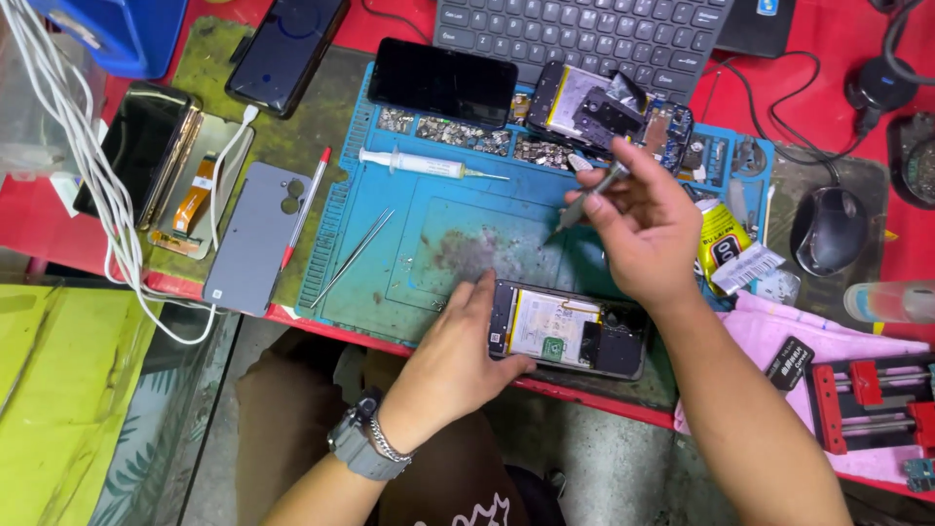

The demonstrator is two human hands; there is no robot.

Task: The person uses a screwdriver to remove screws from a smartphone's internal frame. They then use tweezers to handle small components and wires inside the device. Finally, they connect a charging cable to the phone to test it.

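An opened phone [570, 331] with its back removed lies near the front edge of the blue work mat [409, 282], its battery and board exposed. My left hand [453, 356] rests on the phone's left end and grips it, a grey watch on the wrist. Raised above the mat, my right hand [643, 229] pinches a thin grey screwdriver [587, 203], its tip pointing down and left over the mat. A second opened phone [609, 107] lies at the mat's far edge.
Tweezers [353, 255], a syringe [424, 164] and a dark phone [443, 80] lie on the mat. A grey back cover [255, 234], red-tipped pen, more phones and white cables sit left. Keyboard [584, 34] behind; mouse [828, 229], yellow can, pink cloth and red clamp right.
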